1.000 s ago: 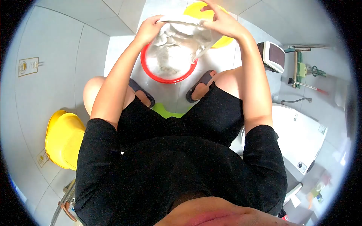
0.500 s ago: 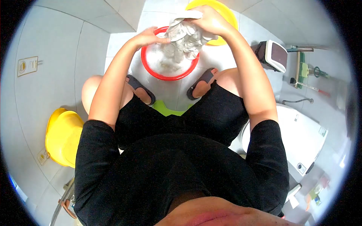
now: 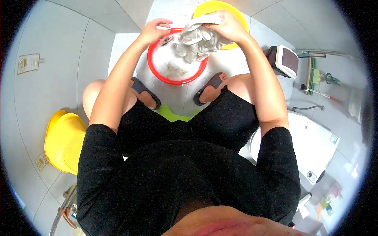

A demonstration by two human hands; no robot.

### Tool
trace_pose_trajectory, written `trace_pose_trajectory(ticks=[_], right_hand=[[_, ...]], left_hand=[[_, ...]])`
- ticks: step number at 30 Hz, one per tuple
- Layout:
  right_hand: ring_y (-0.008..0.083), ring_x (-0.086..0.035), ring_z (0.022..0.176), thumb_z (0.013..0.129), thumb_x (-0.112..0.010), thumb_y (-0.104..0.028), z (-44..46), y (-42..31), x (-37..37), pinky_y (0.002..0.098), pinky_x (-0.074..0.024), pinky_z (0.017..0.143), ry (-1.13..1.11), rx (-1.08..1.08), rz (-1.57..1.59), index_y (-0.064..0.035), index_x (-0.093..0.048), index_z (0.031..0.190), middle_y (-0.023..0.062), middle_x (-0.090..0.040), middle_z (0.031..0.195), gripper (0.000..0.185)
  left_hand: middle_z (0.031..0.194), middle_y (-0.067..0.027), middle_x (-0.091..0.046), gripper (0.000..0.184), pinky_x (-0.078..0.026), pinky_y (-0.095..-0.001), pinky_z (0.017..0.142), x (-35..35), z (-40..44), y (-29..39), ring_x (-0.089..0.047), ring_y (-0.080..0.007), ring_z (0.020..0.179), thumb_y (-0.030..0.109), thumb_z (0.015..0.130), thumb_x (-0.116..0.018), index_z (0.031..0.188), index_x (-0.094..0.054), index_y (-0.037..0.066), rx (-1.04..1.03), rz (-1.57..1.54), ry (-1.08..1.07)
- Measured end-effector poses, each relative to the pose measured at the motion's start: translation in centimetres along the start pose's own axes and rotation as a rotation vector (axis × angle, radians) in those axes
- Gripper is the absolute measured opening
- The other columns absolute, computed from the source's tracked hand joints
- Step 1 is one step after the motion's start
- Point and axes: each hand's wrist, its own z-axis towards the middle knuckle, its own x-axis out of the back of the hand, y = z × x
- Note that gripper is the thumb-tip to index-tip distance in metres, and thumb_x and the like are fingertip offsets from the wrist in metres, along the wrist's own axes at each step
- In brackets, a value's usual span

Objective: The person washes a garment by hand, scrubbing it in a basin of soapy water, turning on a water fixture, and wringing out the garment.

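Note:
My right hand (image 3: 228, 27) grips a bunched, wet-looking white cloth (image 3: 199, 41), raised over the right side of a red-rimmed basin (image 3: 173, 82). Whitish suds (image 3: 167, 61) fill the basin, with darker patches showing through. The cloth's folds hang down past the basin's far right rim; what kind of garment it is, I cannot tell. At the basin's far left rim is my left hand (image 3: 154, 31), fingers apart and holding nothing, a short gap from the cloth. Partly behind my right hand lies a yellow basin (image 3: 238, 17).
My slippered feet flank the red basin, with a green stool (image 3: 173, 114) beneath me. To the right stand a small bin (image 3: 286, 61) and a white toilet (image 3: 311, 137). A yellow tub (image 3: 65, 141) hangs by the left wall, and brushes (image 3: 315, 74) hang on the right wall.
My left hand has come off the cloth and moved slightly up and left, its fingers spreading. The cloth stays in my right hand, which has shifted slightly right and down.

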Motion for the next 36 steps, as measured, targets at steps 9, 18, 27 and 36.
trace_pose_trajectory(ticks=[9, 18, 27, 36], right_hand=[[0.0158, -0.067, 0.085, 0.085, -0.072, -0.015, -0.8, -1.3, 0.5, 0.0312, -0.0521, 0.081, 0.080, 0.039, 0.025, -0.0010, -0.074, 0.107, 0.0074, -0.075, 0.094, 0.025], [0.0205, -0.069, 0.088, 0.087, -0.071, -0.022, -0.7, -0.8, 1.7, 0.0331, -0.0518, 0.085, 0.094, -0.081, -0.164, -0.0037, -0.074, 0.111, 0.0107, -0.075, 0.097, 0.029], [0.0333, -0.064, 0.117, 0.084, -0.073, -0.034, 0.4, 4.7, -1.1, 0.0407, -0.0475, 0.102, -0.216, 0.032, -0.648, -0.0038, -0.059, 0.136, 0.0205, -0.066, 0.126, 0.061], [0.0382, -0.064, 0.115, 0.076, -0.074, -0.060, 3.1, 1.1, -8.1, 0.0438, -0.0496, 0.100, 0.059, 0.055, -0.244, -0.0029, -0.059, 0.132, 0.0267, -0.066, 0.120, 0.082]], left_hand=[[0.085, -0.0114, -0.072, 0.019, -0.054, -0.0380, 0.077, -1.4, 0.2, -3.7, -0.069, -0.0264, 0.082, 0.019, 0.084, -0.072, 0.101, -0.077, 0.013, -0.084, 0.691, 0.093], [0.092, -0.0162, -0.071, 0.023, -0.052, -0.0369, 0.080, 3.3, -0.4, 0.7, -0.068, -0.0276, 0.086, 0.021, 0.097, -0.061, 0.112, -0.067, 0.004, -0.155, 0.624, 0.357], [0.087, -0.0182, -0.065, 0.008, -0.050, -0.0402, 0.075, 0.7, -4.1, 10.0, -0.064, -0.0345, 0.084, 0.009, 0.091, -0.060, 0.094, -0.063, 0.003, -0.758, 0.405, 0.631], [0.089, -0.0138, -0.062, 0.012, -0.050, -0.0387, 0.082, -3.3, -3.6, 11.6, -0.062, -0.0319, 0.088, -0.003, 0.087, -0.056, 0.093, -0.064, 0.003, -0.960, 0.281, 0.328]])
